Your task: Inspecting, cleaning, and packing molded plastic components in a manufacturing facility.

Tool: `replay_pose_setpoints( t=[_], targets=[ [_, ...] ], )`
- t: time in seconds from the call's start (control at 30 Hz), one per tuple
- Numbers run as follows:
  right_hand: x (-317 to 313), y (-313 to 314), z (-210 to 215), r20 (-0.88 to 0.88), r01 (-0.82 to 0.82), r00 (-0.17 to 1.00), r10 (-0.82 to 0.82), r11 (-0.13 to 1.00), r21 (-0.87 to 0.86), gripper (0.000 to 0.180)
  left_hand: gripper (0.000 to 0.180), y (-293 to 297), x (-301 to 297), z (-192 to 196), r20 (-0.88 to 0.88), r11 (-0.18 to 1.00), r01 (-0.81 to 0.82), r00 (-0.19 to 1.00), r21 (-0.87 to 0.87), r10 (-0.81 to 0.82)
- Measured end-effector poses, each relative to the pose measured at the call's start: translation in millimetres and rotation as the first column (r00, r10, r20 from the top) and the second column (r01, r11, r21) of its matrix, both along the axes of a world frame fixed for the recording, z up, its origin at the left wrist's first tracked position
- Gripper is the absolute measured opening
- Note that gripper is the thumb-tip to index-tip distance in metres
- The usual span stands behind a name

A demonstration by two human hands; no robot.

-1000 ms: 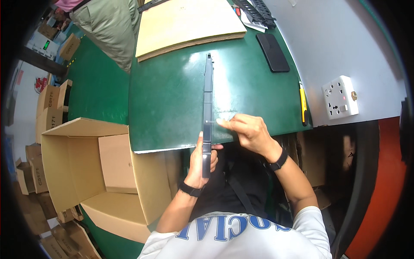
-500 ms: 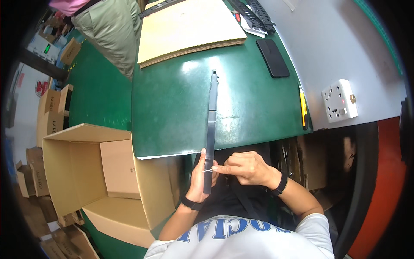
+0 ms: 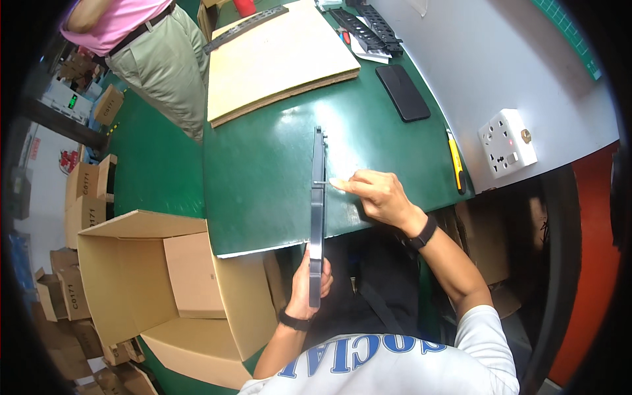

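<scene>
My left hand (image 3: 305, 282) is wrapped round the near end of a long, narrow dark grey strip-shaped part (image 3: 318, 230), whose far end reaches out over the green table. Partway along the strip, my right hand (image 3: 378, 194) pinches a thin, light-coloured pin-like piece (image 3: 321, 183) that lies across the strip's edge. Its exact kind is too small to make out. Small pegs show at the strip's far tip.
Flat cardboard sheets (image 3: 280, 56) lie stacked on the green table (image 3: 257, 171), with black slotted parts (image 3: 365, 31) beyond. A phone (image 3: 403, 92) and yellow utility knife (image 3: 455, 161) lie at right, near a wall socket (image 3: 507, 143). Left stands an open carton (image 3: 125, 283); a person (image 3: 155, 59) stands behind.
My right hand has moved away from me along the strip, from near my left hand to about its middle, with the thin piece. My left hand keeps its hold.
</scene>
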State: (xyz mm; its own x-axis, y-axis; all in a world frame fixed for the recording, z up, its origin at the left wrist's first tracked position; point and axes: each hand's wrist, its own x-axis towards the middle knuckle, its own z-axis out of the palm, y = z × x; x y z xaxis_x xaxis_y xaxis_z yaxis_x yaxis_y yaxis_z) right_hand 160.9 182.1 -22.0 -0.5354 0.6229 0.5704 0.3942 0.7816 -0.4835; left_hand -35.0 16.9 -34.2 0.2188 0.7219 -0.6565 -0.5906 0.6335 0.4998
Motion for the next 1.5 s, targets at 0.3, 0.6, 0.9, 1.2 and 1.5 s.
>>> replay_pose_setpoints(
  t=[0.3,0.6,0.9,1.2,1.5],
  targets=[
    [-6.6,1.9,2.5,-0.002,-0.038,0.999,0.038,0.996,-0.081,0.054,0.059,-6.9,-8.2,-1.4,0.085,0.997,0.052,0.995,0.054,-0.057],
    [-1.0,22.0,0.8,-0.028,0.045,0.998,-0.048,0.995,-0.094,0.052,0.058,-14.9,-8.1,0.4,0.049,0.997,0.079,0.996,0.006,-0.08],
    [2.3,15.8,7.5,-0.045,0.112,0.992,-0.118,0.986,-0.122,0.055,0.063,-24.4,-13.5,2.9,-0.067,0.998,0.047,0.997,-0.043,-0.05],
    [12.0,-37.0,13.7,-0.068,0.005,0.997,-0.02,0.977,-0.214,0.054,0.064,-32.3,-15.7,0.7,-0.172,0.974,0.184,0.963,-0.136,-0.206],
    [3.0,0.9,28.5,-0.016,0.113,0.993,-0.114,0.991,-0.066,0.054,0.055,-42.7,-10.1,-13.8,-0.222,0.989,0.063,0.971,-0.134,-0.092]
  ],
)
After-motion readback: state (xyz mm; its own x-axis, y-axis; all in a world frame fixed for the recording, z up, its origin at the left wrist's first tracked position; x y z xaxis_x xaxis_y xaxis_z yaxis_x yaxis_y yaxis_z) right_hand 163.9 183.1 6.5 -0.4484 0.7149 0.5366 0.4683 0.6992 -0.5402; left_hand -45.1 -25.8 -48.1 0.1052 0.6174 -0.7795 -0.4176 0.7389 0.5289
